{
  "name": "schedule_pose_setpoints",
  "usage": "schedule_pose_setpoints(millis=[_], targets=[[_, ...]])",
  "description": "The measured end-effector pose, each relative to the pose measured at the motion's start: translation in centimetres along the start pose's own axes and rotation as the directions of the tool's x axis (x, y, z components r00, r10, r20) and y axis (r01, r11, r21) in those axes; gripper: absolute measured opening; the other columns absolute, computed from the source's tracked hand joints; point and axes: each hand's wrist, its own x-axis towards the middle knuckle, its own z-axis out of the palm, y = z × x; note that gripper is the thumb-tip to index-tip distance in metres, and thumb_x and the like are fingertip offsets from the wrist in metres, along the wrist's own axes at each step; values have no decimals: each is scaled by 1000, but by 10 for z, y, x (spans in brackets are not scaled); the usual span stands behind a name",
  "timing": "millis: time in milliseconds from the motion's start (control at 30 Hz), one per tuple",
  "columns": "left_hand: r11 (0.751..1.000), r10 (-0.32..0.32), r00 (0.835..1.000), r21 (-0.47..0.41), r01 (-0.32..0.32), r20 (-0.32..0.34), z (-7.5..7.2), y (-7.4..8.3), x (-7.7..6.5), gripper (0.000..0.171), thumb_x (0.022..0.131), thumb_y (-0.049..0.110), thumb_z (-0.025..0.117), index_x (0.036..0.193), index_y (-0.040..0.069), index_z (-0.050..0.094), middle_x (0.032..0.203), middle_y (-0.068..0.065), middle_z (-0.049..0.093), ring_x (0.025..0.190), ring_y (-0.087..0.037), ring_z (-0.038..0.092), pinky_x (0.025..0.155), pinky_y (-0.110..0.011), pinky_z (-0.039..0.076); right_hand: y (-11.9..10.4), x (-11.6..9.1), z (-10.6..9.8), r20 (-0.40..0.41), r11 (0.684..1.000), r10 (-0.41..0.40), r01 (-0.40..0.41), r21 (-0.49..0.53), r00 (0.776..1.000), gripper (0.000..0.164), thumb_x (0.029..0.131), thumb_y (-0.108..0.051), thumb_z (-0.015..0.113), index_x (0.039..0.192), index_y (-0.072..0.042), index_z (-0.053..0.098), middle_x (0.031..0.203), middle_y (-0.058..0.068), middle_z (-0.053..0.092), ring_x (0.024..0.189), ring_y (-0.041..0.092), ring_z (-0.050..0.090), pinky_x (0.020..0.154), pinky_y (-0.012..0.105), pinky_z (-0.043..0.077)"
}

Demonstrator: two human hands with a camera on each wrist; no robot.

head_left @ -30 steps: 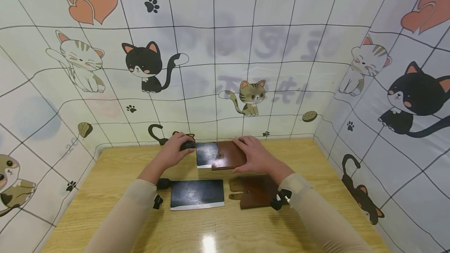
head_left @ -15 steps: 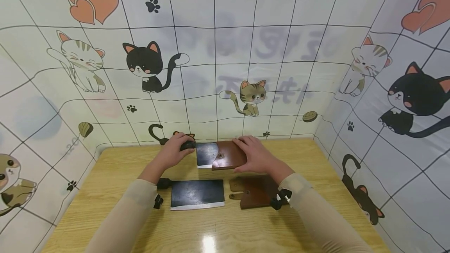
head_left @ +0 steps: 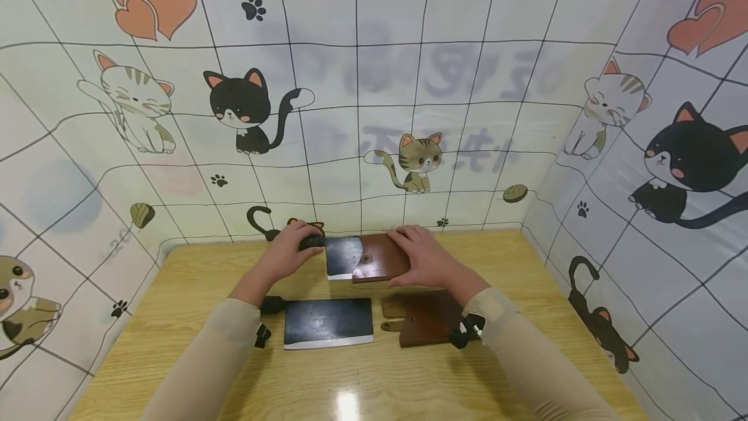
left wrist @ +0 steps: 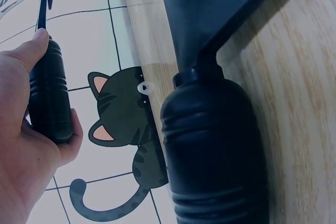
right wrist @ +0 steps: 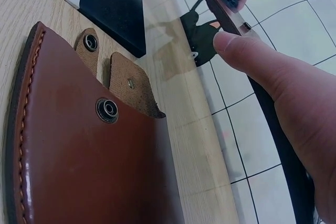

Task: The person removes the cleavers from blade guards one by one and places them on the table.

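My left hand [head_left: 285, 253] grips the black ribbed handle [left wrist: 50, 93] of a cleaver near the back of the table. Its dark blade [head_left: 341, 256], with a bright strip along the cutting edge, is partly inside a brown leather sheath [head_left: 380, 257]. On the sheath's far end my right hand [head_left: 429, 260] holds it between thumb and fingers. A wide strip of blade shows between handle and sheath. Closer to me lies a second cleaver [head_left: 328, 322], unsheathed, handle to the left. Right of it a second leather sheath [head_left: 423, 318] lies with its snap straps open, partly behind my right wrist.
The light wooden table [head_left: 315, 382] ends at a back wall covering [head_left: 333, 200] printed with cats and grid lines, close behind both hands. The same covering rises on the left and right sides. Black wrist-camera mounts [head_left: 263, 335] hang under my sleeves.
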Motion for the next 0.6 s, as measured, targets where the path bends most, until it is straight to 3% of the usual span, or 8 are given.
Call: schedule_pose_setpoints(millis=[600], targets=[[1000, -19, 1000, 9, 19, -11, -5, -4, -5, 34, 104, 21, 82, 135, 10, 73, 128, -14, 65, 116, -40, 62, 98, -62, 51, 10, -6, -1, -9, 999, 6, -7, -36, 1000, 122, 75, -71, 95, 170, -12, 44, 159, 12, 50, 148, 35, 45, 122, 60, 38]])
